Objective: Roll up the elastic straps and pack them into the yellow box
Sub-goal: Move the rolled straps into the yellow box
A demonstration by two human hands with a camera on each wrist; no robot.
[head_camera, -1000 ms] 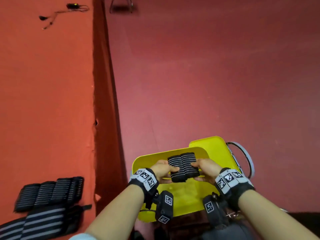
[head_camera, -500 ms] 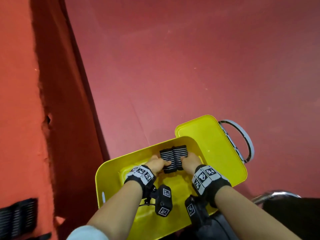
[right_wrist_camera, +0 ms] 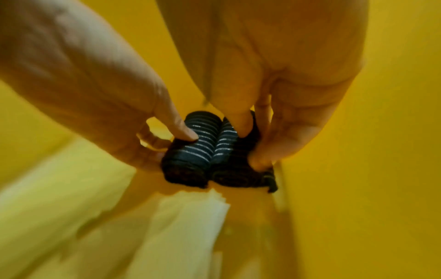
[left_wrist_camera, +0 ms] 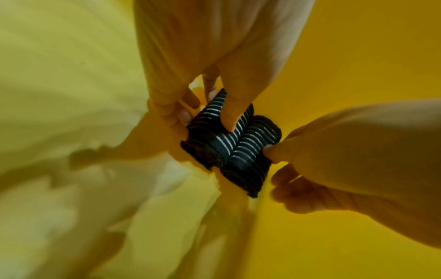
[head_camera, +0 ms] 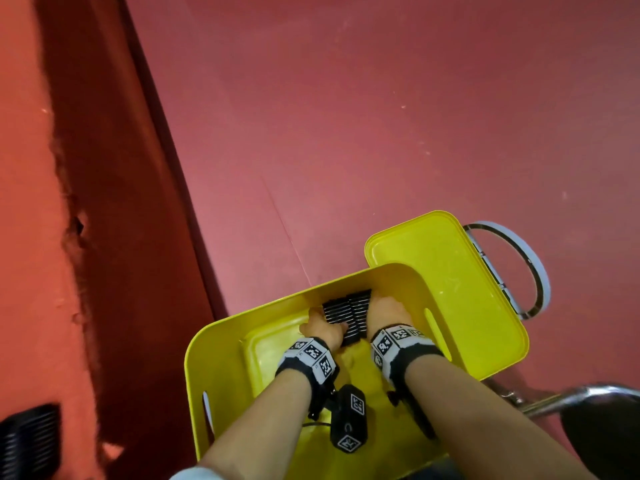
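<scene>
Two rolled black elastic straps with thin white stripes sit side by side, pressed together between my hands inside the yellow box, close to its far wall. My left hand grips the left roll, thumb on top and fingers along its outer side. My right hand pinches the right roll from the other side. In the left wrist view the right roll lies against the left one. I cannot tell whether the rolls touch the box floor.
The box's yellow lid lies open at the right with a grey handle. More striped straps lie on the orange surface at the lower left. A chrome chair leg juts in at the lower right. Red floor lies beyond.
Both hands have carried the two rolls from above the box's rim down into it, toward the far wall. The head view has swung right and down.
</scene>
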